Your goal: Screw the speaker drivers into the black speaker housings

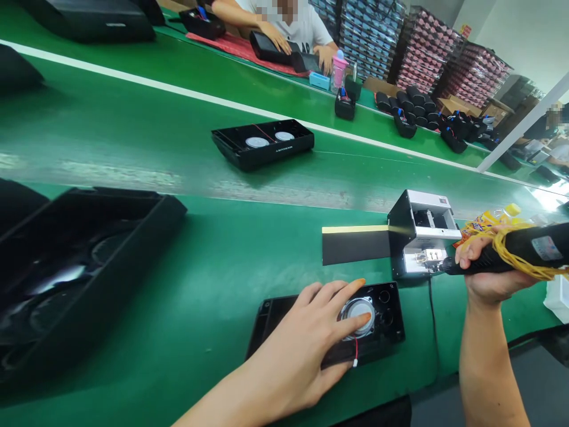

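Observation:
My left hand point(306, 338) lies flat with fingers spread on a black speaker panel point(386, 320) on the green table, fingertips on its round silver speaker driver point(361, 309). A short red wire point(356, 351) hangs at the panel's front edge. My right hand point(486, 270) is closed around a black electric screwdriver point(528, 249) wrapped with a yellow cord. The screwdriver's tip points left into a small silver and black screw feeder box point(420, 237) just behind the panel.
A large black speaker housing point(75, 267) lies at the left. Another housing point(262, 142) rides the green conveyor point(133, 130). A person sits across handling black parts. Black parts point(413, 107) and stacked trays point(427, 47) stand far right. A snack packet point(482, 222) lies beside the feeder.

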Action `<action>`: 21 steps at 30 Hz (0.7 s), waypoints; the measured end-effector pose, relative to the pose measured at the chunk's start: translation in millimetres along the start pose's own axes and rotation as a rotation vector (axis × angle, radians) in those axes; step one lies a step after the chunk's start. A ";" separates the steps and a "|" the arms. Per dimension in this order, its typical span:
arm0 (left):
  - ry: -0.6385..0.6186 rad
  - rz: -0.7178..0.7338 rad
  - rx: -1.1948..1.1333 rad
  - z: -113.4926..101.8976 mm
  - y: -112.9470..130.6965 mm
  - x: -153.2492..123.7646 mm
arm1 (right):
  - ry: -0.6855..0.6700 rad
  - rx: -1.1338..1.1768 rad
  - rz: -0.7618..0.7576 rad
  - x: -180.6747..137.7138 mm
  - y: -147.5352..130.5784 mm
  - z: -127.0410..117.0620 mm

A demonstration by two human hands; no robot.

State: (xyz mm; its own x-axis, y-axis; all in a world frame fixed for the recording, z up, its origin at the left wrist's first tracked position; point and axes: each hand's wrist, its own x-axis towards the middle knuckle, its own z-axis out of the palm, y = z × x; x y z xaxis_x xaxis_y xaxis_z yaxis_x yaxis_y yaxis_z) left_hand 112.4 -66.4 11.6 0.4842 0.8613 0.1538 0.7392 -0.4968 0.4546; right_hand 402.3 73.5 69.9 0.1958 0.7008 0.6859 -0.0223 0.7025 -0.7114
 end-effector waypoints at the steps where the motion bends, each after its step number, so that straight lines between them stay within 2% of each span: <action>1: -0.002 0.001 -0.001 -0.2 0.1 0.0 | 0.007 0.010 -0.015 -1.6 0.2 -3.5; 13: -0.003 0.001 0.003 3.2 -0.9 -0.2 | -0.009 0.007 -0.111 0.3 0.2 -6.8; 17: 0.001 0.006 -0.004 3.1 -2.1 0.2 | -0.050 -0.016 -0.033 -1.2 -0.5 -7.4; 21: -0.031 0.035 0.046 1.9 -4.4 -1.6 | 0.017 0.012 -0.041 4.0 -4.0 -2.5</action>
State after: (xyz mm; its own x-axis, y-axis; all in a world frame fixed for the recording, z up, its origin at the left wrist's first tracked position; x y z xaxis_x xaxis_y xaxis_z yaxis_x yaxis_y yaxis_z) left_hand 109.2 -65.8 7.6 0.5237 0.8401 0.1410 0.7421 -0.5312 0.4087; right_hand 405.7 73.2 75.1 0.2136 0.6692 0.7117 -0.0258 0.7322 -0.6806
